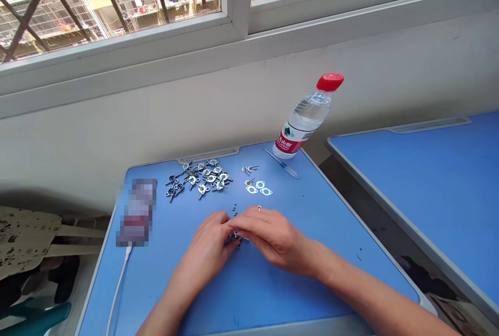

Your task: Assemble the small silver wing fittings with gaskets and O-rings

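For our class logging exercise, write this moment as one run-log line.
left hand: holding small metal part | right hand: at same part | beyond: metal-part pile, flat plates

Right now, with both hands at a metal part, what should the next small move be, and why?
Perhaps lift the right hand slightly while the left hand steadies the part: fingers from both sides hide much of it, so checking it is hard.

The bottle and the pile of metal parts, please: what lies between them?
Loose metal parts and a slim tool lie there, in the head view.
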Motion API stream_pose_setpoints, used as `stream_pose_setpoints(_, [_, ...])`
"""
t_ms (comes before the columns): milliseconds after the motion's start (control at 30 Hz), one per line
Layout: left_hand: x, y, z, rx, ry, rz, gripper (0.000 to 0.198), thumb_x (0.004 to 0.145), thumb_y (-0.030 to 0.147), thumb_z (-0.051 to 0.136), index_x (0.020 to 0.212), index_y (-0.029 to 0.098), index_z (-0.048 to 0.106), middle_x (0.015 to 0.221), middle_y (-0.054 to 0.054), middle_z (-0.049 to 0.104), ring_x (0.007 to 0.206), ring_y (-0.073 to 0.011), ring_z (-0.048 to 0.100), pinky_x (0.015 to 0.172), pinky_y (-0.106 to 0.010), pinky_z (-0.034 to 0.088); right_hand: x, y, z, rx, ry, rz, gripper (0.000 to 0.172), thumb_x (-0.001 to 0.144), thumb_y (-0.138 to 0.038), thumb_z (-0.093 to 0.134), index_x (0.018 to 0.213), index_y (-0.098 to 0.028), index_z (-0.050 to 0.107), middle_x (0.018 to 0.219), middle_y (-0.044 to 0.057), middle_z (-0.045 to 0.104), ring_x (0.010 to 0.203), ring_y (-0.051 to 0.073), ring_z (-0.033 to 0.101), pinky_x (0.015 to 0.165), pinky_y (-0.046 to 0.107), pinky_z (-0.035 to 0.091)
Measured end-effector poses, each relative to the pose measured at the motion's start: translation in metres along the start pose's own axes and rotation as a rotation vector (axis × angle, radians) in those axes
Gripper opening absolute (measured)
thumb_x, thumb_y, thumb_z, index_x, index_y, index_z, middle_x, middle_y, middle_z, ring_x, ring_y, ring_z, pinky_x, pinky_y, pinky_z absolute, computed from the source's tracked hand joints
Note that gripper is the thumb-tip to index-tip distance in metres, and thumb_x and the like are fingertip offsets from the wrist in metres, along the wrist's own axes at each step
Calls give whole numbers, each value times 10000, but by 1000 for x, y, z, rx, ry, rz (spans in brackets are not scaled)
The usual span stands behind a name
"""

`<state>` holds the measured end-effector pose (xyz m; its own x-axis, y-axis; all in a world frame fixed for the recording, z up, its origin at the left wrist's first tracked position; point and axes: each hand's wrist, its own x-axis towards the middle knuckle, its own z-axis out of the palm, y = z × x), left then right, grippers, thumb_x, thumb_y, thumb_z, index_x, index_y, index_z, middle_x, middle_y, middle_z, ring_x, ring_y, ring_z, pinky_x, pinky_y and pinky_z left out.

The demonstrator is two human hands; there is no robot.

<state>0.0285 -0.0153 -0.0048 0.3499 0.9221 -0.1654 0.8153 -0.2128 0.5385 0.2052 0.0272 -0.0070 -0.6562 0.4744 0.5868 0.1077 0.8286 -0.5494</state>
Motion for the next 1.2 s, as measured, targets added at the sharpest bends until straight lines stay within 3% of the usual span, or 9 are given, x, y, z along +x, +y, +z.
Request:
stream_pose_setpoints(167, [0,-2,3,-27,41,0,123,918,144,563,802,178,585,848,-3,559,812,-180,534,701,-286,429,1,-1,1,6,-7,-59,348,922,-1,378,1165,-123,595,920,99,695,810,168,610,656,286,497])
stream_pose_setpoints(267, [0,-2,5,3,51,12,143,927,150,558,787,177,572,826,2,556,784,-175,524,702,-293,427,1,-1,3,2,8,-74,344,935,-13,371,1161,-133,601,877,86,693,778,163,608,635,280,486])
stream_pose_setpoints(533, [0,0,4,62,39,36,190,940,130,515,785,183,610,801,-1,565,750,-177,528,686,-298,431,3,-4,13,-45,114,2,188,993,-158,451,920,-160,623,723,41,659,643,152,553,604,285,464])
stream_pose_setpoints(667, [0,0,5,38,53,31,148,919,124,537,818,182,630,845,-21,607,822,-204,570,772,-337,457,1,1,15,-47,121,-16,203,990,-133,427,1092,-158,601,852,66,707,763,156,643,667,278,522])
stream_pose_setpoints(833, [-1,0,6,-4,81,27,126,914,126,529,884,188,636,876,-27,622,854,-214,585,791,-346,467,-1,2,8,-57,33,-71,413,944,-34,371,1320,-142,505,1001,106,708,897,160,666,695,263,550])
stream_pose_setpoints(967, [-1,2,5,53,51,-4,147,939,155,520,833,181,618,835,-19,588,796,-199,558,732,-331,461,1,-3,3,-39,4,-60,388,917,7,353,1202,-140,573,915,89,700,801,158,635,633,266,518])
stream_pose_setpoints(1100, [-2,3,5,74,39,-7,187,951,146,498,809,183,614,801,-4,561,752,-179,527,681,-303,442,2,-7,8,-91,74,-28,242,981,-93,391,1032,-139,623,747,54,655,661,151,569,578,275,471])
stream_pose_setpoints(1200, [-2,2,5,60,39,-4,189,951,139,490,825,186,622,804,-6,570,763,-182,534,688,-302,447,0,-5,12,-150,96,-37,218,1004,-147,405,1028,-141,621,757,55,659,675,151,586,580,270,478])
